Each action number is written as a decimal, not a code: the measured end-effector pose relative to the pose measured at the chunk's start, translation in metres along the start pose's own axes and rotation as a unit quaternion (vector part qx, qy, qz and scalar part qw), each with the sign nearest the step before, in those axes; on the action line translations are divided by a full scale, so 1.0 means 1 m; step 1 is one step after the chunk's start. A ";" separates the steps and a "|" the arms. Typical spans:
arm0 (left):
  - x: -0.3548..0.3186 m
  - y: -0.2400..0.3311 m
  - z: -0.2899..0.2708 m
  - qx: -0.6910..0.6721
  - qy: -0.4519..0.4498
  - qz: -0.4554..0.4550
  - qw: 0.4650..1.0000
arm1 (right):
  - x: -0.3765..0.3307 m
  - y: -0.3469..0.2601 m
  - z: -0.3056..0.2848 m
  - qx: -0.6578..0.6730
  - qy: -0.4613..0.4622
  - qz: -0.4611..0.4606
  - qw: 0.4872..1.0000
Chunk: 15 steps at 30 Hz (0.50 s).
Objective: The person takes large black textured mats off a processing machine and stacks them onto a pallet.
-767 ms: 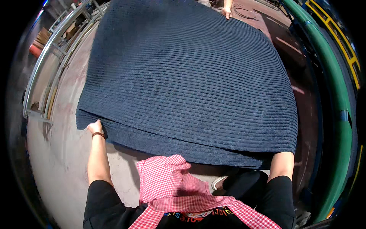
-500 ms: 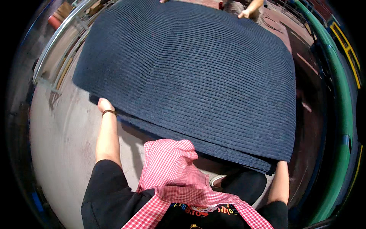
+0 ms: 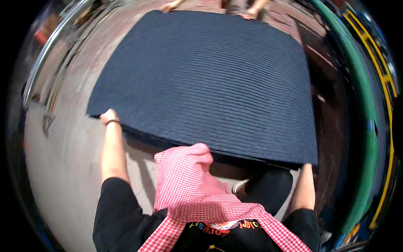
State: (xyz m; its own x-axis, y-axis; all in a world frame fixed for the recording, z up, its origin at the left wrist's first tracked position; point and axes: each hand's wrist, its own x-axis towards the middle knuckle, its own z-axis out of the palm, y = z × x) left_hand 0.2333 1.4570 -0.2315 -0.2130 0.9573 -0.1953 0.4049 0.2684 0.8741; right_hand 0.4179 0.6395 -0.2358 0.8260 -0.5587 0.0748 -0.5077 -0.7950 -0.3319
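Observation:
A large dark blue ribbed mat (image 3: 201, 88), seemingly in more than one layer, is spread out flat in front of me. My left hand (image 3: 110, 116) grips its near edge close to the left corner, fingers tucked out of sight beneath. At the near right corner my right hand (image 3: 307, 167) holds the same edge, and most of its fingers are hidden by the mat. Across from me, another person's hands (image 3: 251, 13) hold the far edge, one of them near the far left corner (image 3: 170, 6).
To the left stands a metal rail frame (image 3: 52, 40) on the concrete floor (image 3: 54, 159). A long green padded tube (image 3: 369, 109) runs along the right, with a yellow ladder-like frame (image 3: 378, 59) beyond it. A red and white checked apron (image 3: 184, 172) hangs before me.
The mat has flattened, its wavy folds smoothed out and its layered near edges brought closer together. Its far edge has come nearer. More of the other person's left-side hand now shows.

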 end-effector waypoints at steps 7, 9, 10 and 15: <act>-0.053 0.046 0.002 0.101 0.085 0.327 0.936 | -0.005 0.011 -0.007 0.004 0.007 0.035 0.999; -0.061 0.066 0.007 -0.018 0.042 0.272 0.961 | -0.012 0.025 -0.010 0.010 0.009 0.045 0.999; -0.036 0.066 0.006 -0.106 0.029 0.258 0.960 | -0.014 0.024 -0.010 0.019 0.006 0.040 0.999; 0.047 -0.019 -0.029 -0.101 -0.057 0.000 0.993 | -0.024 0.036 -0.012 0.024 0.004 0.015 1.000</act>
State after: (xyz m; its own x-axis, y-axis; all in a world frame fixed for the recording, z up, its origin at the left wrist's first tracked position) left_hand 0.1902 1.4936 -0.2448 -0.1051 0.9666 -0.2338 0.2159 0.2517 0.9434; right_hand 0.3768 0.6212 -0.2387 0.8080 -0.5847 0.0721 -0.5198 -0.7652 -0.3798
